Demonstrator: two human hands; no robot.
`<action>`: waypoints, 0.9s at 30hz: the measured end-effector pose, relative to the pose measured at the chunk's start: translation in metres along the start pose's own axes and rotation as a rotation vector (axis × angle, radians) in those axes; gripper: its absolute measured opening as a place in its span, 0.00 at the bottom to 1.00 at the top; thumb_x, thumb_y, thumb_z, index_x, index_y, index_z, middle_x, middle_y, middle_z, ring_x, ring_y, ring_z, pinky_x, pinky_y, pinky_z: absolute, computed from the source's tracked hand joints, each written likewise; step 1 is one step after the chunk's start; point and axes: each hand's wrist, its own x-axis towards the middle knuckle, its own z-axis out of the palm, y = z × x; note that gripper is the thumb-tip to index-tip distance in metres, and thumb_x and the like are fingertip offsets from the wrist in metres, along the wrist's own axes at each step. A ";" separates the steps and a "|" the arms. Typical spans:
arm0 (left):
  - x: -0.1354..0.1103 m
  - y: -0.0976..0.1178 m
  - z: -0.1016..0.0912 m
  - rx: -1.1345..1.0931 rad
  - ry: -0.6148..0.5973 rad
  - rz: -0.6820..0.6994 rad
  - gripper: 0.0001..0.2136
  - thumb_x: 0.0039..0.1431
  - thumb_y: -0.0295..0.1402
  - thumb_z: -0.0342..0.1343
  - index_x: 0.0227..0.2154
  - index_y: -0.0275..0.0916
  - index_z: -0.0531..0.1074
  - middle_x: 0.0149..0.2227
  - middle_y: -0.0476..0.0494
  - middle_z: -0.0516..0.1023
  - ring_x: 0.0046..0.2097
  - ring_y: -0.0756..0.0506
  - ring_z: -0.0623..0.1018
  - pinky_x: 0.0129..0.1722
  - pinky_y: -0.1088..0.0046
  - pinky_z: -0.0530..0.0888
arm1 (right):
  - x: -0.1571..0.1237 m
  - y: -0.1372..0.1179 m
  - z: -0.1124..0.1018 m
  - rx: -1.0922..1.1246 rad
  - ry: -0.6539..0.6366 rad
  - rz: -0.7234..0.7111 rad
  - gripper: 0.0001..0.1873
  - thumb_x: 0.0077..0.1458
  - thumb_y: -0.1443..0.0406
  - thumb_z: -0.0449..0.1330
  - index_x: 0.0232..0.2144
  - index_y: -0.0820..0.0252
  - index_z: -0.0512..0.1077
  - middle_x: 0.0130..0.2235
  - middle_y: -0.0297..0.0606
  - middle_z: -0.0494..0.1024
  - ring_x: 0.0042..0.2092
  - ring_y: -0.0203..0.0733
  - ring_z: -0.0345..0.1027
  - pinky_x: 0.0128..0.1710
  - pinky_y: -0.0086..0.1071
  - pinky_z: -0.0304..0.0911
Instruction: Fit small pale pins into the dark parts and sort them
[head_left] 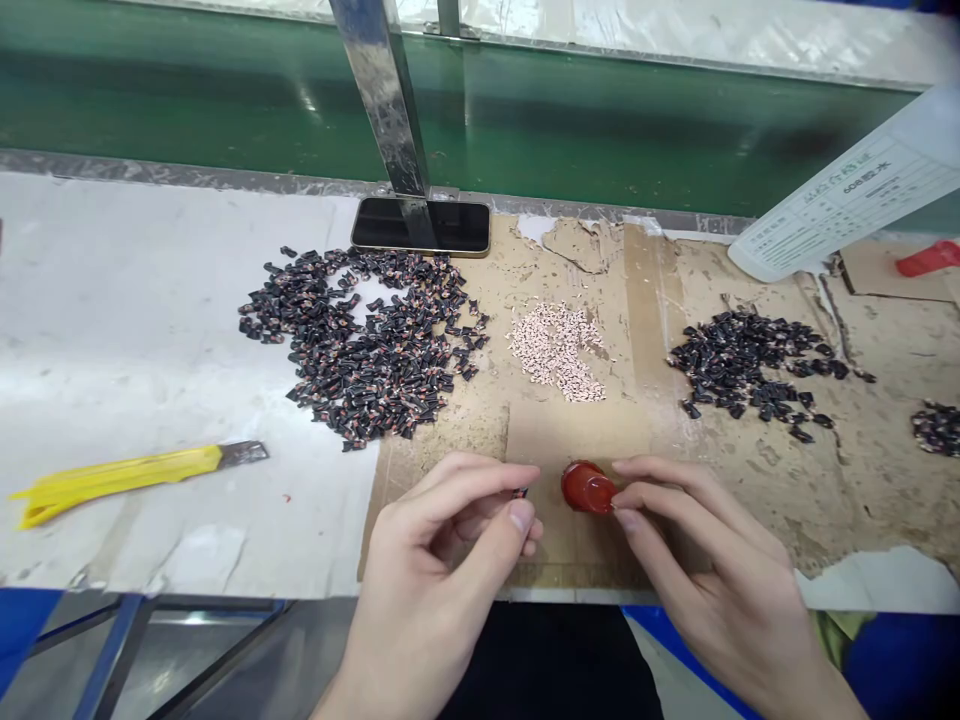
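Note:
My left hand (457,545) pinches a small black piece (520,492) with coppery ends between thumb and index finger, near the front of the bench. Just right of it a small red cup (585,487) stands on the cardboard. My right hand (694,550) is at the cup's right edge, thumb and fingertips drawn together there. Whatever those fingertips hold is too small to make out. Beyond the hands lie a loose heap of tiny pinkish-copper parts (555,350), a large heap of black pieces (375,345) to the left, and a smaller black heap (750,365) to the right.
A yellow utility knife (142,475), blade out, lies at the left. A phone (421,227) rests against a metal post (386,100) at the back. On the right are a tilted white bottle (847,190), a red object (928,259) and another dark heap (937,428).

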 end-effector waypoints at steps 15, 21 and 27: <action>0.000 0.002 0.022 -0.045 -0.031 -0.204 0.06 0.57 0.29 0.68 0.38 0.43 0.86 0.33 0.46 0.86 0.34 0.48 0.84 0.36 0.79 0.81 | 0.003 -0.015 -0.014 0.374 0.060 0.271 0.08 0.64 0.71 0.61 0.36 0.52 0.74 0.43 0.36 0.78 0.45 0.35 0.78 0.44 0.21 0.75; 0.001 -0.001 0.043 -0.264 -0.180 -0.316 0.06 0.57 0.31 0.70 0.38 0.41 0.85 0.37 0.44 0.87 0.38 0.47 0.85 0.41 0.76 0.81 | 0.003 -0.018 -0.019 0.612 0.089 0.305 0.08 0.64 0.71 0.61 0.36 0.52 0.75 0.42 0.35 0.80 0.43 0.35 0.81 0.43 0.20 0.77; -0.003 0.001 0.048 -0.384 -0.143 -0.397 0.10 0.51 0.33 0.75 0.36 0.38 0.85 0.33 0.46 0.86 0.31 0.52 0.81 0.35 0.79 0.79 | 0.001 -0.019 -0.017 0.657 0.121 0.303 0.09 0.64 0.72 0.60 0.36 0.53 0.76 0.40 0.36 0.81 0.41 0.36 0.82 0.40 0.21 0.78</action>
